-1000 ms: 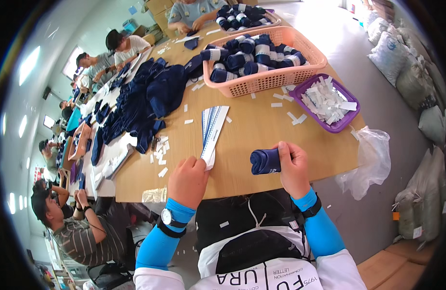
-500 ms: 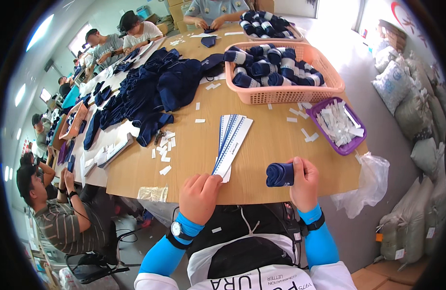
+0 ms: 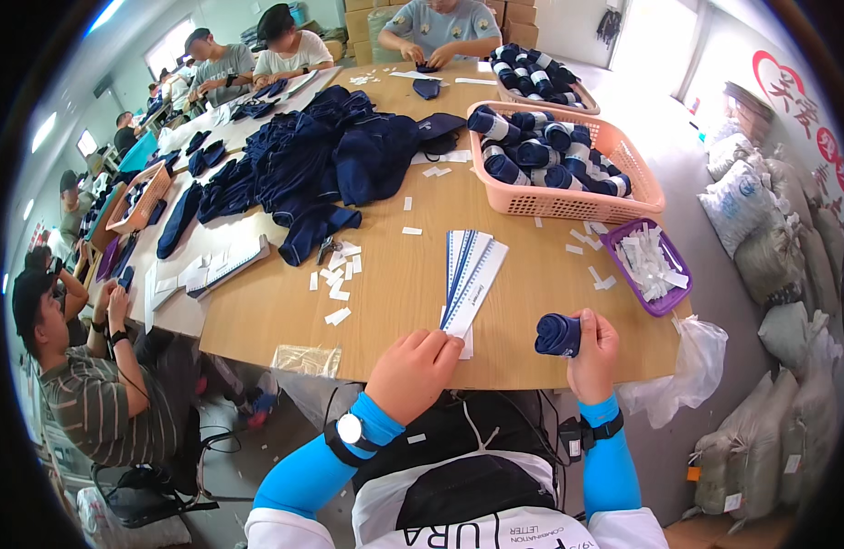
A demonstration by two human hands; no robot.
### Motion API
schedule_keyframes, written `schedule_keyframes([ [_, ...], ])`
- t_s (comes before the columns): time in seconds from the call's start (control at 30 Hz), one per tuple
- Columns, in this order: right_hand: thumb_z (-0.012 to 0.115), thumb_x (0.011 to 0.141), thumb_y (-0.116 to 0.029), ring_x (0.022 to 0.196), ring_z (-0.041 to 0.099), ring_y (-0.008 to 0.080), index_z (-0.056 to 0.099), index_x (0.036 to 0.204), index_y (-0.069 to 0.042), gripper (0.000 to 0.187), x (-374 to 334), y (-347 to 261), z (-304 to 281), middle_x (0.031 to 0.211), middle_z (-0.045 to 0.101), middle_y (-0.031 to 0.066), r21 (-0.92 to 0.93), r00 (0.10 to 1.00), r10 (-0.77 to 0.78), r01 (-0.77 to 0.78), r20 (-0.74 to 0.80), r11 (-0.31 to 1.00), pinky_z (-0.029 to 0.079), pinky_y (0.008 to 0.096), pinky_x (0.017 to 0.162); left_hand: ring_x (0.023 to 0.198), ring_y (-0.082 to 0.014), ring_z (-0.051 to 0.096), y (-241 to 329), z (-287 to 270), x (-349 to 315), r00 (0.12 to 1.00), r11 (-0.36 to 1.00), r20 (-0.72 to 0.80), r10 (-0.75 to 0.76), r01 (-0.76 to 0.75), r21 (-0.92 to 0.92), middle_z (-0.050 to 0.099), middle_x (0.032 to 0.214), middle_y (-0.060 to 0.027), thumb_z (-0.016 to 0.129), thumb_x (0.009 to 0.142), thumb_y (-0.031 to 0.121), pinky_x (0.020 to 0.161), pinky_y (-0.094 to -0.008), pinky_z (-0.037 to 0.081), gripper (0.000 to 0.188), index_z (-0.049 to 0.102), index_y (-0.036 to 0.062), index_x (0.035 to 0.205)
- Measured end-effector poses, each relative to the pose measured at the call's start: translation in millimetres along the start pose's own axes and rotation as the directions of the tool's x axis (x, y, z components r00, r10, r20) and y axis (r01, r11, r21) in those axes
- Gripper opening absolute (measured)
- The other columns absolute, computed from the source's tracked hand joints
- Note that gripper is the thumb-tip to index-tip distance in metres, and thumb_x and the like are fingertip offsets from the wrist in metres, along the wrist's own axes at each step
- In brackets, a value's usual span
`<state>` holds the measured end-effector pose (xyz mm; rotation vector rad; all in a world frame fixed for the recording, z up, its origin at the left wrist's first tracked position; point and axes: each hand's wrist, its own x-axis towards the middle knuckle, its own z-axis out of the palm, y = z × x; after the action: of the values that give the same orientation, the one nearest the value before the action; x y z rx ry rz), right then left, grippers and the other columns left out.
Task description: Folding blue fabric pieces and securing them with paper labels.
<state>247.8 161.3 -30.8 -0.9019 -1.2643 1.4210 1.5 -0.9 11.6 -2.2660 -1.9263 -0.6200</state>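
My right hand (image 3: 593, 357) grips a tightly rolled navy cloth bundle (image 3: 556, 336) just above the table's near edge, thumb and fingers around its right end. My left hand (image 3: 413, 371) is closed at the near end of a fanned stack of white paper bands (image 3: 470, 284) with blue print; its fingertips are partly hidden, and they seem to pinch the top band. Both forearms wear bright blue sleeves. Beyond the bands, a heap of navy garments (image 3: 298, 151) spreads over the table's left side.
A peach basket (image 3: 568, 207) of banded navy rolls stands at the right, a second basket (image 3: 573, 101) behind it. Nearer sits a purple tray (image 3: 671, 304) of white slips. Loose slips (image 3: 338, 316) and small dark scissors (image 3: 328, 249) lie left. A plastic bag (image 3: 692, 375) hangs off the right edge. Several people work around.
The view has shifted, so the table's things sit further right in the picture. My right hand still holds the roll, and my left hand stays at the near end of the bands.
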Motion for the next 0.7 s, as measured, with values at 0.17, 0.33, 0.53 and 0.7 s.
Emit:
schedule_keyframes([
  [0.17, 0.055, 0.114, -0.031, 0.066, 0.062, 0.0064, 0.070, 0.099, -0.001, 0.036, 0.3, -2.3, 6.1, 0.080, 0.070, 0.0014, -0.007, 0.999, -0.015, 0.014, -0.039, 1.000, 0.048, 0.0241, 0.057, 0.089, -0.0322, 0.071, 10.1, 2.4, 2.1, 0.977, 0.978, -0.091, -0.195, 0.185, -0.099, 0.073, 0.104, -0.0123, 0.068, 0.091, 0.003, 0.080, -0.0422, 0.057, 0.026, 0.070, 0.0058, 0.117],
  [0.33, 0.058, 0.112, -0.031, 0.064, 0.061, 0.0074, 0.068, 0.101, -0.005, 0.031, 0.2, -9.2, 11.1, 0.080, 0.067, 0.0004, -0.029, 0.998, -0.010, 0.008, -0.060, 1.000, 0.046, 0.0244, 0.053, 0.084, -0.0225, 0.073, 10.4, -41.3, 11.7, 0.876, 0.806, -0.215, -0.431, 0.267, -0.527, 0.076, 0.100, -0.0100, 0.075, 0.096, 0.006, 0.078, -0.0341, 0.057, 0.021, 0.071, 0.0045, 0.117],
  [0.53, 0.056, 0.114, -0.033, 0.064, 0.063, 0.0073, 0.070, 0.099, -0.003, 0.037, 1.7, 0.5, 11.2, 0.079, 0.070, 0.0012, -0.023, 0.992, -0.034, 0.032, -0.121, 0.999, 0.048, 0.0244, 0.053, 0.075, -0.0062, 0.058, -12.2, -55.7, -20.3, 0.711, 0.498, -0.159, -0.685, 0.298, -0.814, 0.064, 0.088, 0.0016, 0.067, 0.102, 0.005, 0.070, -0.0221, 0.048, 0.025, 0.064, 0.0010, 0.127],
  [0.7, 0.057, 0.113, -0.032, 0.066, 0.064, 0.0074, 0.070, 0.101, -0.002, 0.035, 4.0, 8.7, -2.5, 0.083, 0.071, 0.0020, 0.011, 0.994, -0.040, 0.042, -0.106, 0.999, 0.048, 0.0236, 0.054, 0.067, -0.0072, 0.051, -28.0, -34.5, -51.4, 0.651, 0.514, -0.045, -0.758, 0.552, -0.656, 0.052, 0.076, 0.0023, 0.068, 0.100, 0.004, 0.062, -0.0249, 0.043, 0.034, 0.062, 0.0024, 0.133],
])
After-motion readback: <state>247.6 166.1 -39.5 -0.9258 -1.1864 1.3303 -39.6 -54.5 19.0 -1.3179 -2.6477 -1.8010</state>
